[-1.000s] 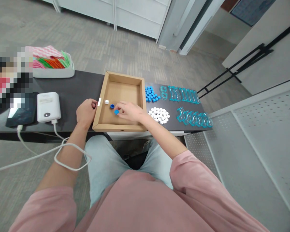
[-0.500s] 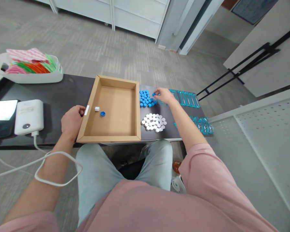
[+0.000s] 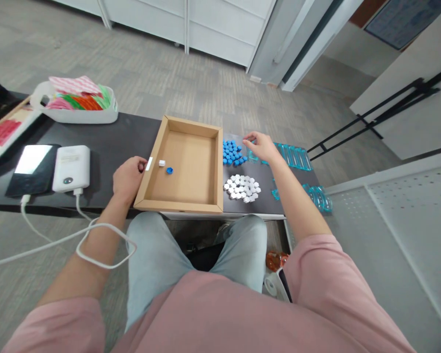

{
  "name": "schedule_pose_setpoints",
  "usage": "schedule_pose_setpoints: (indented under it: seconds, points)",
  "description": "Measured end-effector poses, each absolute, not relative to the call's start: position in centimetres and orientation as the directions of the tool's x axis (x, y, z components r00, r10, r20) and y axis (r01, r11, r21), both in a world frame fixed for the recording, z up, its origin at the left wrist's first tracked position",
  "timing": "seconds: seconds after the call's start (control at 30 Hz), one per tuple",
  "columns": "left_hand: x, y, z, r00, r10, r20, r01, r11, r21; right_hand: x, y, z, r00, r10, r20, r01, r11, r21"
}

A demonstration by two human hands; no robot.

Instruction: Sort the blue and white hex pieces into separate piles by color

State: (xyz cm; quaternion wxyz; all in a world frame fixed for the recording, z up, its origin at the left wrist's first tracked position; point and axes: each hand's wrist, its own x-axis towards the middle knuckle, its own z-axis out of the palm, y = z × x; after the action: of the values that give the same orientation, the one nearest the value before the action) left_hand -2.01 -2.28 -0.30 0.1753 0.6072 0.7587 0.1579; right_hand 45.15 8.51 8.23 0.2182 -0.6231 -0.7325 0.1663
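My left hand (image 3: 128,180) is curled beside a shallow cardboard box (image 3: 155,174), its fingers against the outer left wall; nothing shows in them. Inside the box a white block (image 3: 162,163) and a blue hexagonal piece (image 3: 169,170) lie near the left side. My right hand (image 3: 260,146) hovers just right of a pile of blue hexagonal pieces (image 3: 231,153), thumb and forefinger pinched together. Whatever may be between those fingertips is too small to make out. Nearer to me lies a cluster of white hexagonal pieces (image 3: 242,188).
Clear teal plastic pieces (image 3: 296,157) stand in rows on the right of the dark table (image 3: 132,132). To the left are a white power bank (image 3: 71,168), a phone (image 3: 33,169) and a white basket (image 3: 84,115) of colourful items. A white cable (image 3: 110,225) loops over my left forearm.
My right hand has drawn slightly away from the blue pile; the blue piece seen at its fingertips no longer shows there. My left hand stays at the box. The whole view has shifted.
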Motion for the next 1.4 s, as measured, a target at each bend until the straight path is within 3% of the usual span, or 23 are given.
schedule_pose_setpoints:
  seconds: [0.1,0.23,0.5,0.67,0.87,1.0,1.17,1.4]
  points:
    - [-1.9,-2.4,-0.3,-0.188,0.980,-0.061,0.855,0.193,0.481,39.2,6.9,8.9,-0.350,0.929,0.117,0.781,0.358,-0.512]
    - [-1.7,-2.7,-0.2,-0.159,0.987,-0.022,0.849,0.148,0.507,29.5,4.1,7.9,-0.620,0.784,0.005,0.713,0.567,-0.412]
    - [-1.6,-2.6,-0.2,-0.151,0.988,-0.013,0.868,0.139,0.477,20.5,2.5,3.9,-0.685,0.716,-0.134,0.713,0.623,-0.322]
    - [-1.9,-2.4,-0.7,-0.149,0.989,-0.004,0.871,0.133,0.474,22.5,3.0,4.2,-0.689,0.718,-0.099,0.681,0.594,-0.428]
    - [-2.0,-2.3,-1.1,-0.175,0.985,-0.015,0.848,0.158,0.506,29.8,4.0,4.7,-0.566,0.824,0.003,0.522,0.361,-0.773]
    - [-2.0,-2.3,-0.9,-0.186,0.982,-0.022,0.848,0.172,0.500,36.0,5.1,5.0,-0.231,0.973,0.011,0.348,0.094,-0.933]
    - [-2.2,-2.4,-0.7,-0.192,0.980,-0.050,0.878,0.195,0.438,43.5,6.8,5.2,0.098,0.995,-0.033,0.254,-0.057,-0.965]
    - [-2.9,-2.5,-1.7,-0.209,0.977,-0.035,0.892,0.205,0.403,49.6,9.8,4.1,0.141,0.989,-0.037,0.282,-0.076,-0.956]
